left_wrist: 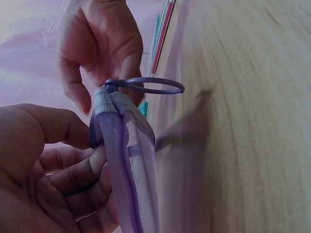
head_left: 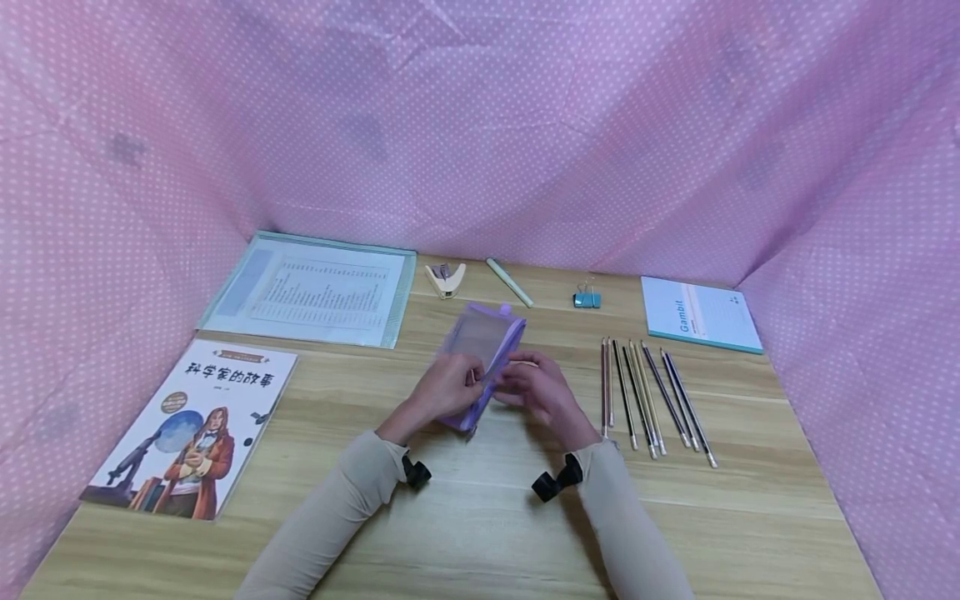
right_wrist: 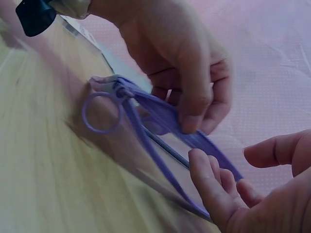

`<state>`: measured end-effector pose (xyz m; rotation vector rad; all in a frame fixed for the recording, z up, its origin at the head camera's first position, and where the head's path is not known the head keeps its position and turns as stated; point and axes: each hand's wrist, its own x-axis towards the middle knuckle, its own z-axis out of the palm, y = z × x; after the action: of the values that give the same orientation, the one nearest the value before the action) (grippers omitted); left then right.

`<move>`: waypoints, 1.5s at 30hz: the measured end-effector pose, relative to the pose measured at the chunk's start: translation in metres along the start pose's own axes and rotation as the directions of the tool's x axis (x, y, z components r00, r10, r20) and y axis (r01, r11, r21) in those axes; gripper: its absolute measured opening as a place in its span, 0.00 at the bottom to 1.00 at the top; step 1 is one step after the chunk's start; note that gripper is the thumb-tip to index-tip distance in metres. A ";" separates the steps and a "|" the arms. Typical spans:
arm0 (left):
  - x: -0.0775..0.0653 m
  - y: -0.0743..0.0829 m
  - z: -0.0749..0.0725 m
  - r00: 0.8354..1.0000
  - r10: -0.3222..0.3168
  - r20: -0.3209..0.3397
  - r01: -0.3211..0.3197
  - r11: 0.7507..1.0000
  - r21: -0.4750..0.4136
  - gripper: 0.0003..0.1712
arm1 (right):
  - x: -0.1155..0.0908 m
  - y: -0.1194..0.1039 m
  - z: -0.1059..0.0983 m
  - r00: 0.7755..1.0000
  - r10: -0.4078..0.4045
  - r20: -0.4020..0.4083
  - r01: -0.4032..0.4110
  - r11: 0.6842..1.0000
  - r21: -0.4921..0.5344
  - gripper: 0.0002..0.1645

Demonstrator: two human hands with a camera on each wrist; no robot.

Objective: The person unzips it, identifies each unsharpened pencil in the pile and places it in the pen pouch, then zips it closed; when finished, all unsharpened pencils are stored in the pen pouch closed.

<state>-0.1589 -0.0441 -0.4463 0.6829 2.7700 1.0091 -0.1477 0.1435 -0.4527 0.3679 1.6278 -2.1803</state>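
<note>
A purple mesh zip pouch [head_left: 474, 332] is held tilted above the table in the head view. My left hand [head_left: 444, 387] pinches one edge of its mouth between thumb and fingers. The pouch's zip [right_wrist: 155, 155] is undone, and a ring pull [right_wrist: 103, 131] hangs at one end. Inside the gap shows a thin dark rod [right_wrist: 167, 148], whose kind I cannot tell. My right hand [head_left: 542, 390] is at the opposite side of the mouth, its thumb apart from the loosely bent fingers [right_wrist: 206, 179] and nothing gripped between them.
Several pencils [head_left: 651, 396] lie right of my right hand. Behind are a stapler-like tool [head_left: 447, 282], a green pen [head_left: 510, 282], a binder clip [head_left: 587, 299] and a notebook [head_left: 701, 315]. A document folder [head_left: 315, 287] and a book [head_left: 191, 429] lie left.
</note>
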 end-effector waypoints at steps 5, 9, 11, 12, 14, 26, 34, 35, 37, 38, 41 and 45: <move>0.000 -0.001 0.001 1.000 0.012 -0.013 -0.012 1.000 0.015 0.04 | -0.009 -0.011 -0.014 1.000 -0.014 0.008 0.014 1.000 -0.009 0.30; 0.000 -0.002 0.001 1.000 0.007 -0.009 -0.007 1.000 0.016 0.04 | -0.018 -0.021 -0.030 0.999 -0.034 0.001 0.034 0.999 -0.032 0.31; 0.000 -0.002 0.001 1.000 0.005 -0.008 -0.005 1.000 0.011 0.04 | -0.023 -0.026 -0.038 0.999 -0.041 -0.006 0.041 0.999 -0.036 0.29; 0.000 -0.001 0.001 1.000 0.003 -0.007 -0.003 1.000 0.012 0.04 | -0.025 -0.029 -0.043 0.999 -0.045 -0.007 0.044 0.998 -0.041 0.29; 0.000 -0.001 0.001 1.000 0.000 -0.004 0.000 1.000 0.012 0.04 | -0.029 -0.035 -0.051 0.999 -0.049 -0.009 0.049 0.998 -0.033 0.26; 0.000 -0.002 0.002 1.000 -0.011 0.005 0.011 1.000 0.005 0.04 | -0.052 -0.058 -0.099 0.997 -0.077 -0.027 0.076 0.997 -0.025 0.09; -0.001 0.000 0.000 1.000 -0.015 0.008 0.015 1.000 -0.007 0.04 | -0.063 -0.066 -0.129 0.993 -0.107 -0.041 0.107 0.994 0.005 0.09; -0.001 0.000 0.000 1.000 -0.015 0.010 0.016 1.000 -0.010 0.04 | -0.065 -0.067 -0.133 0.993 -0.109 -0.036 0.110 0.994 0.018 0.08; 0.000 -0.001 0.000 1.000 -0.015 0.012 0.015 1.000 -0.015 0.04 | -0.067 -0.067 -0.141 0.992 -0.122 -0.029 0.123 0.992 0.042 0.08; 0.000 -0.001 0.000 1.000 -0.014 0.012 0.014 1.000 -0.017 0.04 | -0.068 -0.068 -0.145 0.992 -0.128 -0.024 0.129 0.990 0.058 0.08; 0.000 -0.001 0.001 1.000 -0.013 0.013 0.013 1.000 -0.020 0.04 | -0.071 -0.069 -0.156 0.990 -0.144 -0.015 0.144 0.984 0.100 0.08; 0.000 -0.001 0.000 1.000 -0.013 0.014 0.014 0.999 -0.029 0.05 | -0.075 -0.070 -0.173 0.987 -0.157 -0.025 0.159 0.980 0.117 0.08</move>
<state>-0.1592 -0.0450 -0.4473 0.6636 2.7383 1.0361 -0.1177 0.3380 -0.4103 0.2985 1.5891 -2.4051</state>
